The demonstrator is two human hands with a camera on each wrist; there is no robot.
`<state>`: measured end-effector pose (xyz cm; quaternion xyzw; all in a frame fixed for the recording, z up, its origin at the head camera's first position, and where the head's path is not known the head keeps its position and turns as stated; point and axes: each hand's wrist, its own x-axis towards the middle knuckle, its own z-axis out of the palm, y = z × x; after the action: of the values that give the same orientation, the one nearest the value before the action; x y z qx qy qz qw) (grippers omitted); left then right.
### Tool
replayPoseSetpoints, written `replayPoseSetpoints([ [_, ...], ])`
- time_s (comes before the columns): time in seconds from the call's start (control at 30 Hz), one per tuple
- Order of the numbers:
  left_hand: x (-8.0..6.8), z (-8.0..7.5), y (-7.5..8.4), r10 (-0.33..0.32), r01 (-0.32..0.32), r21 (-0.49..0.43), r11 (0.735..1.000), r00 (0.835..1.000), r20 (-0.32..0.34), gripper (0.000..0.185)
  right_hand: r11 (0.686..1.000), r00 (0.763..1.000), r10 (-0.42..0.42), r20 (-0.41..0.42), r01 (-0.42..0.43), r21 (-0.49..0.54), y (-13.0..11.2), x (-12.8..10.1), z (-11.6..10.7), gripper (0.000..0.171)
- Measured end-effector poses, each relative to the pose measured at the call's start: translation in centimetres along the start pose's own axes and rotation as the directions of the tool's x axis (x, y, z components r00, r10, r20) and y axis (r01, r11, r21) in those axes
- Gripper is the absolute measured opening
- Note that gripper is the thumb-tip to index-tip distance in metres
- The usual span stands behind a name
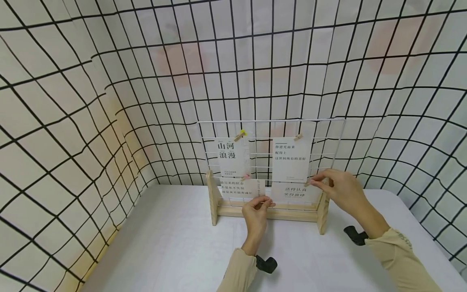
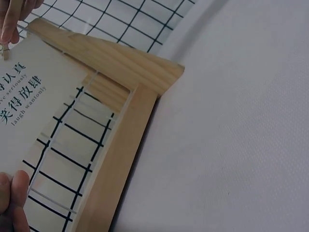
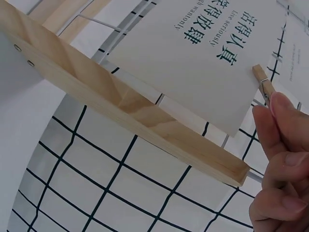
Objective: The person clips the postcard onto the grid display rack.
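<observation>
Here, a checked cloth (image 1: 73,121) is hanging behind and to both sides of a white table (image 1: 175,247), filling the scene from nine o'clock round to three. On the table, near the centre, a wire grid (image 1: 270,154) is standing upright in a wooden stand (image 1: 268,212), with four cards hanging on it. Two taller cards are sitting in the upper row, one at about eleven o'clock (image 1: 230,156) and one at about one o'clock (image 1: 291,159), each under a small wooden peg. Below them, a wide card (image 1: 241,188) is hanging at seven o'clock, and the lower right card (image 1: 292,192) is hanging at five o'clock of the grid, just above the stand's bottom rail.

The right hand (image 1: 341,188) is reaching in from four o'clock, wrist raised and forearm sloping down toward the table edge. Its thumb and forefinger are pinching a small clip (image 3: 263,82) at the upper right corner of the lower right card; the other fingers are curling loosely behind.

The left hand (image 1: 257,209) is coming up from six o'clock, forearm nearly vertical, wrist bent slightly. Its fingertips are bunching narrowly at the lower left edge of the same card, pinching it against the grid just above the rail. In the left wrist view only a thumb tip is showing at the card's corner.
</observation>
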<state>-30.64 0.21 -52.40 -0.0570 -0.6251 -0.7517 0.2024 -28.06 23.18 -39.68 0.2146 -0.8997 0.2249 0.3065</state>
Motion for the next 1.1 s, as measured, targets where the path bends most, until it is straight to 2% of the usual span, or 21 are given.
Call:
replayPoseSetpoints([
  [0.17, -0.02, 0.02, -0.04, -0.007, 0.007, -0.009, 1.0, 1.0, 0.003, 0.007, 1.0, 1.0, 0.006, 0.0, -0.006, 0.007, 0.16, -0.33, -0.36, 0.011],
  [0.6, 0.05, 0.29, 0.16, 0.004, -0.004, 0.013, 1.0, 1.0, -0.009, 0.006, 0.996, 0.997, -0.015, -0.081, 0.007, -0.094, 0.58, -0.23, -0.89, 0.015],
  [1.1, 0.02, 0.82, 0.57, -0.023, 0.024, 0.034, 0.999, 0.999, -0.04, 0.007, 0.991, 0.997, -0.029, -0.065, 0.02, -0.134, 0.42, 0.28, -0.6, 0.011],
])
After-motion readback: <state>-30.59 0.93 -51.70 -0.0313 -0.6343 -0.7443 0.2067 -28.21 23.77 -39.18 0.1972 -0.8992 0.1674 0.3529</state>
